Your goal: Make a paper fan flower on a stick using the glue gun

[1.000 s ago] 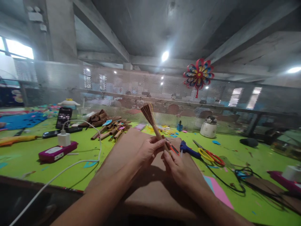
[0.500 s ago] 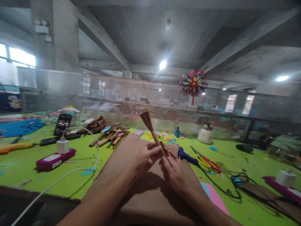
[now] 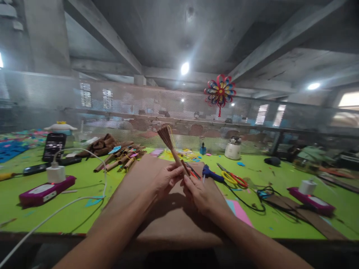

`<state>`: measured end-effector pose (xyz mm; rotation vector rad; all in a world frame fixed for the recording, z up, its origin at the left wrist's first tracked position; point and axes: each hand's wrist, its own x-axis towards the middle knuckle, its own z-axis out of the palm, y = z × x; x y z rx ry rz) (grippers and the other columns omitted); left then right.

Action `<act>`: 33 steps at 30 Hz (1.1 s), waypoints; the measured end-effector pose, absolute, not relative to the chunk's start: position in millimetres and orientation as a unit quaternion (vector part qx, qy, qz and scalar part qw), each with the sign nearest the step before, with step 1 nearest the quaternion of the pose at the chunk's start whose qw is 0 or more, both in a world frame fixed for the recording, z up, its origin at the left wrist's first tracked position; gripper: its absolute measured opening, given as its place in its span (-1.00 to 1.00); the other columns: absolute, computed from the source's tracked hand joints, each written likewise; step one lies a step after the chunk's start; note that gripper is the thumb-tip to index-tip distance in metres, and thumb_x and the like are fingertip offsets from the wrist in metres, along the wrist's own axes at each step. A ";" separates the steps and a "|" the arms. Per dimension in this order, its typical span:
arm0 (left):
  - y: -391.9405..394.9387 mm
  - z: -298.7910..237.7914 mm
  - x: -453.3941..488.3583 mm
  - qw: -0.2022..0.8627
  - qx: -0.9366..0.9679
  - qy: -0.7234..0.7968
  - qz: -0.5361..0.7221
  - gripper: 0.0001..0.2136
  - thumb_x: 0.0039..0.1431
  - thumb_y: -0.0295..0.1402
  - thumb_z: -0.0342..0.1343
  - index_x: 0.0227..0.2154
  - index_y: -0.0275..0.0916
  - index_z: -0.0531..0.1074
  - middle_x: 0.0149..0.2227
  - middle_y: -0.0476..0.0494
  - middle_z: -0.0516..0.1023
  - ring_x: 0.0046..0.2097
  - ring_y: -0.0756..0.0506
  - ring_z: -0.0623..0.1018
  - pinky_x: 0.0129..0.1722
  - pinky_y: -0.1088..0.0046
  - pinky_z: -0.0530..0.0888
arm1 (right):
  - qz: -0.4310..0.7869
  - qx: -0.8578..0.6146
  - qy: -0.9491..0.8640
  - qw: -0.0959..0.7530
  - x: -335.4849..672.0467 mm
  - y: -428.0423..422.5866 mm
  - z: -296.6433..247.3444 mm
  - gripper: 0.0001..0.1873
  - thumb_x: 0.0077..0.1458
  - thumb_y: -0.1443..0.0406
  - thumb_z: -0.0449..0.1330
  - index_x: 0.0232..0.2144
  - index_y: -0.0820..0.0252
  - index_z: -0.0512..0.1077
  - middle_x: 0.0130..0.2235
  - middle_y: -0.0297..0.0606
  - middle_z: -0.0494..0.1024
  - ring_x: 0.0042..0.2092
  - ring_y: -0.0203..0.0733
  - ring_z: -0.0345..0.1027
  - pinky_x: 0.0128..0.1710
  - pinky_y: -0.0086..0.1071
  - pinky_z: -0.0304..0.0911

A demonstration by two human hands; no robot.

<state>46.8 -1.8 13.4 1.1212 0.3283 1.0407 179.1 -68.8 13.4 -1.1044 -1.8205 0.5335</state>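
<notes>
A slim brown paper roll, cut into a fringe that fans out at its upper end, is held tilted up and to the left above the brown board. A yellow thread shows beside the fringe. My left hand pinches the roll's shaft between thumb and fingers. Lower down, my right hand is closed on the bottom end, where a darker strip of brown paper lies along the shaft. The fingers partly hide that end. Under both hands lies the brown board.
Right of the hands lie a blue glue gun and scissors with yellow and red handles. Brown paper rolls are heaped at back left. A phone, a purple power strip and a white cable are at left. Coloured paper lies at right.
The view has turned slightly to the right, so the table and background sit further left. Both hands keep their hold on the brown paper roll, with little other change.
</notes>
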 end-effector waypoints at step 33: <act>27.5 0.9 30.5 0.709 0.524 0.237 0.407 -0.80 -0.01 -0.33 0.24 -0.30 -0.28 0.47 -0.28 -0.24 0.56 -0.23 -0.15 0.56 -0.24 0.38 0.45 | -0.023 -0.703 -0.706 0.085 309.8 38.2 5.7 -0.80 -0.18 0.41 0.18 -0.42 0.38 0.55 -0.29 0.08 0.58 -0.23 0.00 0.45 -0.28 -0.36 0.23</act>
